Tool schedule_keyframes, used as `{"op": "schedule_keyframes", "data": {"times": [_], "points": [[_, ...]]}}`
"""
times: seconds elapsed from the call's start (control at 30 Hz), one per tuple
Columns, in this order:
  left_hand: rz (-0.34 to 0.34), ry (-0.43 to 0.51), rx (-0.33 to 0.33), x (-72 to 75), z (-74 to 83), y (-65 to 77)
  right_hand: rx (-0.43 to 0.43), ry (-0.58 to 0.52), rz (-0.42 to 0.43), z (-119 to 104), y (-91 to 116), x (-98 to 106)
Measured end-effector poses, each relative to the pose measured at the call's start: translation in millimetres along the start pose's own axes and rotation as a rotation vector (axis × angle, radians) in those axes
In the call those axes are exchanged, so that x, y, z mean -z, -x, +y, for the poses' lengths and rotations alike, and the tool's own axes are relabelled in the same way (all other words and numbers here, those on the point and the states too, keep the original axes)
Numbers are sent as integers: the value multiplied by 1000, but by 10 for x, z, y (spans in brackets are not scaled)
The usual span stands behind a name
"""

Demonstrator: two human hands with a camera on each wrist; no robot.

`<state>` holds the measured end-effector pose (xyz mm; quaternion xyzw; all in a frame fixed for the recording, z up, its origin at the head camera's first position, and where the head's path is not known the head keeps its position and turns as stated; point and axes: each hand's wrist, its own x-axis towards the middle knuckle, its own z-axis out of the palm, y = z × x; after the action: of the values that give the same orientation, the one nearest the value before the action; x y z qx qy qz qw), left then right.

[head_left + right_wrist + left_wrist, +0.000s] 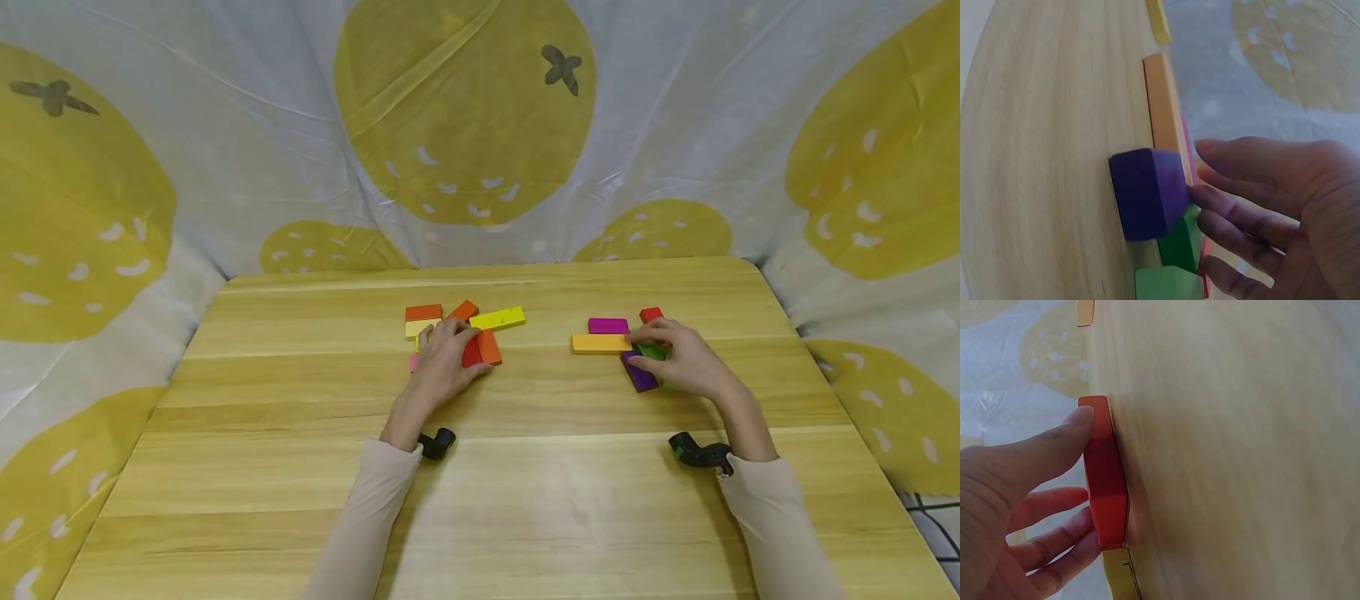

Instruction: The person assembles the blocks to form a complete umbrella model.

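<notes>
Over the left cluster of coloured blocks rests my left hand (444, 364), its fingers spread and loosely bent. The thumb reaches the orange block (1101, 414), and the other fingertips come close to the red block (1107, 487). A yellow block (498, 318) lies just beyond. My right hand (692, 364) hovers at the right cluster, fingers relaxed and apart. Its fingertips are right by the purple block (1149, 194), the dark green block (1180, 242) and the end of a long yellow-orange block (598, 343). Part of each cluster is hidden beneath the hands.
An orange block (423, 312) and a pale yellow one (420, 330) lie at the left cluster's far side. A magenta block (608, 326) and a red block (651, 314) lie behind the right one. The wooden table (555, 483) ends at a fruit-patterned curtain (480, 242).
</notes>
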<state>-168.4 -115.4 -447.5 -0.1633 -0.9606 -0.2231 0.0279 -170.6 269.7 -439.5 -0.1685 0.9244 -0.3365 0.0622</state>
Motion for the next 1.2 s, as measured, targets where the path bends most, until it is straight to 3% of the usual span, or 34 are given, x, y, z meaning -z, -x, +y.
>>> {"op": "schedule_keyframes", "data": {"times": [0.17, 0.77, 1.2], "points": [[-12, -13, -3, -2, -1, -6, -37, 6, -40, 35, 23, 47], [-65, 21, 19, -22, 23, -41, -3, 5, -163, 56, 98, 166], [-105, 51, 24, 4, 6, -38, -5, 55, -183, 44, 81, 159]]}}
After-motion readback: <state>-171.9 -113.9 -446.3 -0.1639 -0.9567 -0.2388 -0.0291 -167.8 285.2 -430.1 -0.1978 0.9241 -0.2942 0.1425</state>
